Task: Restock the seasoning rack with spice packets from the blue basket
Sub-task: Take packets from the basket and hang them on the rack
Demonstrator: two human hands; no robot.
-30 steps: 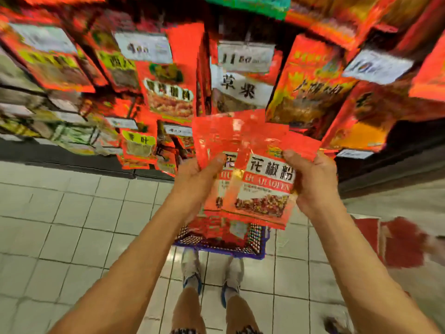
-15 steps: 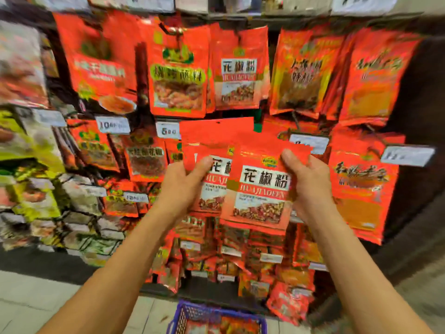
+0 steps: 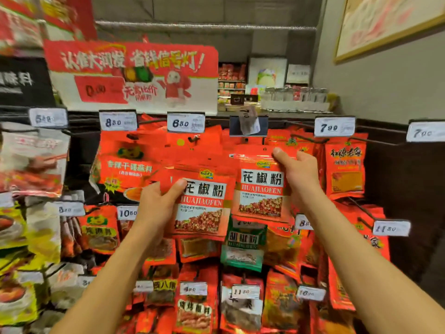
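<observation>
The seasoning rack [image 3: 240,249] fills the view, hung with red packets on pegs under white price tags; take the crooked price tag [image 3: 249,121], twisted in its dark holder, as the landmark. Below and left of it the left hand [image 3: 154,208] grips a small stack of huajiaofen packets [image 3: 204,201], thumb across the front. Just below that tag the right hand [image 3: 297,174] pinches a single huajiaofen packet [image 3: 261,186] by its top edge, near the hang hole. The peg itself is hidden behind it. To hang it well, I'd level the packet, line its hole with the peg tip under the tag, then slide it straight back
</observation>
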